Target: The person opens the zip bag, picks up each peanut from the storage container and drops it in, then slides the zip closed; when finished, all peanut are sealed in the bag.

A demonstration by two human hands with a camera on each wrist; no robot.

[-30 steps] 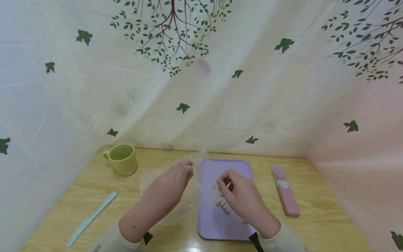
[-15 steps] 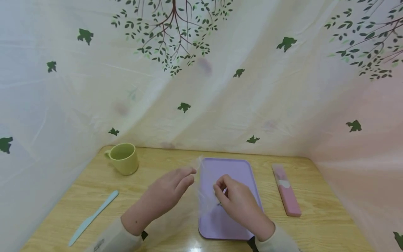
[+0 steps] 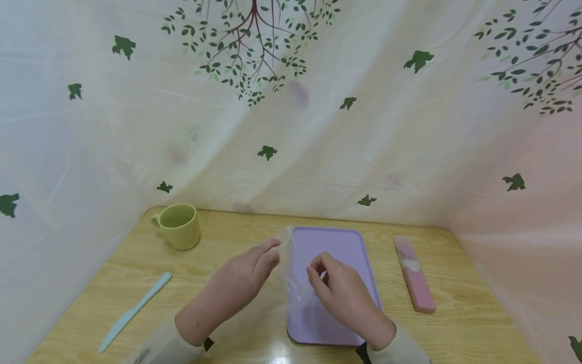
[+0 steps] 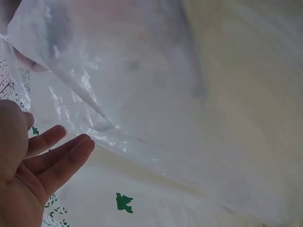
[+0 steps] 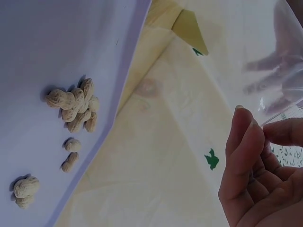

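Note:
A clear plastic bag (image 4: 156,109) stands up between my two hands and fills much of the left wrist view. My right hand (image 3: 341,285) pinches its edge between thumb and fingertips, over the purple tray (image 3: 334,323). On the other side is my left hand (image 3: 241,278), thumb and fingers apart, with fingertips (image 4: 85,144) right at the bag's edge. Through the film in the right wrist view those spread fingers show as a blurred shape. Several unshelled peanuts (image 5: 75,106) lie on the tray; in the head view they are hidden.
A green mug (image 3: 179,227) stands at the back left of the wooden table (image 3: 464,293). Nearer lies a light blue knife (image 3: 134,312). Right of the tray is a long pink box (image 3: 416,278) with a translucent end. A leaf-printed curtain (image 3: 218,151) hangs behind.
The bag, earlier spread out leftward beneath my left hand, now stands nearer the tray's left edge. The left fingers and thumb have parted. My right hand has shifted slightly left and nearer, covering the peanuts.

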